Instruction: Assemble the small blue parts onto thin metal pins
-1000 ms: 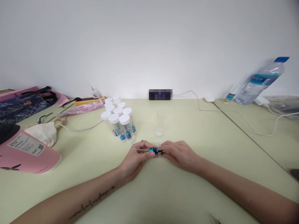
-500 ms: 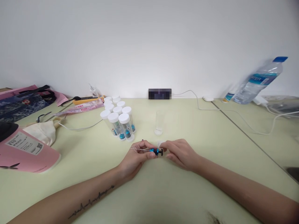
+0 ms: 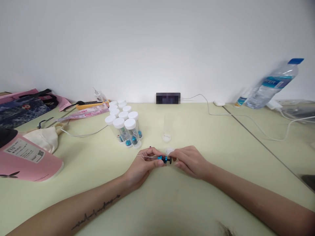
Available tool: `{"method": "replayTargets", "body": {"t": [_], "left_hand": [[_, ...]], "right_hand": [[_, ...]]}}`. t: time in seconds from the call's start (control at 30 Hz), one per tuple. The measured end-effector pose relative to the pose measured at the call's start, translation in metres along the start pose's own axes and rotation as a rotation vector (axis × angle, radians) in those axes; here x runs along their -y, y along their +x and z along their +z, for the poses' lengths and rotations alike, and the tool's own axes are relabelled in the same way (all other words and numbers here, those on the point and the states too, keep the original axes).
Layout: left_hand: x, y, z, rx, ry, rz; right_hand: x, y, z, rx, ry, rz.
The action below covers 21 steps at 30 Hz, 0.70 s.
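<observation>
Between thumb and fingers, my left hand grips a small blue and black device with thin wires running left from it. A black round end of the device points right, toward my right hand. The fingers of my right hand are bent together beside that end; whatever they pinch is too small to make out. A white cap lies just behind the right fingertips. Farther back an open clear tube stands upright. To the left stand several clear tubes with white lids, blue parts inside.
A pink cup stands at the left, near a cloth pouch and bags. Against the wall is a dark, pixelated device with a white cable. A water bottle stands at the back right.
</observation>
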<state>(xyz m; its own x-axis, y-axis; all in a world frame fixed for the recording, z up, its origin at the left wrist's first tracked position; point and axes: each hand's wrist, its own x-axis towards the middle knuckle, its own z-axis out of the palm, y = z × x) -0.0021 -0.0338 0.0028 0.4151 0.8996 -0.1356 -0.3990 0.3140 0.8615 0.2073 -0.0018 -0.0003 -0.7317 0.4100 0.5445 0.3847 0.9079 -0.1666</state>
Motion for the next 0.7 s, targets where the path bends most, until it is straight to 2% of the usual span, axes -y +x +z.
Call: {"method": "replayTargets", "body": {"t": [0.13, 0.47, 0.7], "left_hand": [[-0.0002, 0.0000, 0.0002, -0.002, 0.005, -0.014], [-0.0009, -0.0001, 0.0004, -0.029, 0.020, 0.005], [-0.0004, -0.0004, -0.0002, -0.013, 0.012, -0.012]], "right_hand": [[0.0014, 0.0002, -0.0026, -0.030, -0.009, -0.019], [0.0024, 0.0002, -0.0033, -0.084, -0.024, -0.173], [0.0020, 0.0018, -0.0034, -0.096, -0.006, -0.082]]}}
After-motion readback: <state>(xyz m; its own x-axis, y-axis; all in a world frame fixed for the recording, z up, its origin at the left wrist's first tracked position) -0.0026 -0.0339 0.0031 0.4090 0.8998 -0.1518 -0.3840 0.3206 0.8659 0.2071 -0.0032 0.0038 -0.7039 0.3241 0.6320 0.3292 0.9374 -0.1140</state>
